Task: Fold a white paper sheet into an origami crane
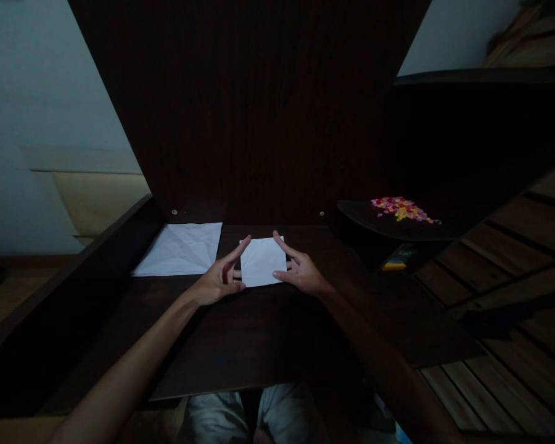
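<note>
A small white piece of paper (pixel 263 264), nearly square, is held between my two hands above the dark desk. My left hand (pixel 219 276) grips its left edge, with the thumb at the lower corner and the index finger at the upper one. On the opposite side, my right hand (pixel 304 270) has its thumb on the lower right part and its index finger along the top right corner. The other fingers of both hands curl partly behind the paper. To the left of my left hand lies a larger creased white sheet (pixel 185 248).
A heap of small pink, red and yellow pieces (pixel 404 208) sits on a curved dark shelf (pixel 365 216) at the right. Beneath it is a small yellow and blue item (pixel 394 265). A raised side board (pixel 74 277) borders the desk (pixel 259 345) on the left.
</note>
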`<state>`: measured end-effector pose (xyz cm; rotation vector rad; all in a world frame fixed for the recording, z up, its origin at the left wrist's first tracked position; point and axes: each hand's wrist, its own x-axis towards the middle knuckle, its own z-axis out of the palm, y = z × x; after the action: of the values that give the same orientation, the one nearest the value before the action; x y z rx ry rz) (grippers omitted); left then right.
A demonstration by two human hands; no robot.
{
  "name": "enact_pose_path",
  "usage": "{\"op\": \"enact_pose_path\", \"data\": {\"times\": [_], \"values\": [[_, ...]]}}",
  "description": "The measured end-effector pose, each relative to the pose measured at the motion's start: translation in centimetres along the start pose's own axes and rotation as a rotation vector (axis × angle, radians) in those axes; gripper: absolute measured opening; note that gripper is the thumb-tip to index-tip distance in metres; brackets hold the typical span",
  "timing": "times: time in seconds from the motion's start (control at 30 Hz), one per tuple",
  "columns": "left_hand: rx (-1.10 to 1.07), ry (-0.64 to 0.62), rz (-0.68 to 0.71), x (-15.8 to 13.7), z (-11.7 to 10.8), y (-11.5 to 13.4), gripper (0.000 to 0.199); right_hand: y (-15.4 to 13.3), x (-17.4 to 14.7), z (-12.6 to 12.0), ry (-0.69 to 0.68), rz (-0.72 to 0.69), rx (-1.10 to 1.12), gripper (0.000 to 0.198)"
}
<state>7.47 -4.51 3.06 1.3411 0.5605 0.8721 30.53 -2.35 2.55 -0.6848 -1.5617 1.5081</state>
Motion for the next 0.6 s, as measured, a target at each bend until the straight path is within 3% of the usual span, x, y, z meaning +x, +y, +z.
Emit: {"op": "enact_pose_path", "data": {"times": [0.33, 0.6], "values": [[0.019, -0.052, 0.028, 0.0, -0.3, -0.27, 0.096, 0.43, 0.16, -0.48, -0.019, 0.021, -0.053, 0.094], [-0.03, 0.081, 0.058, 0.53, -0.68, -0.89, 0.108, -0.15, 0.21, -0.04, -0.006, 0.036, -0.083, 0.095]]}}
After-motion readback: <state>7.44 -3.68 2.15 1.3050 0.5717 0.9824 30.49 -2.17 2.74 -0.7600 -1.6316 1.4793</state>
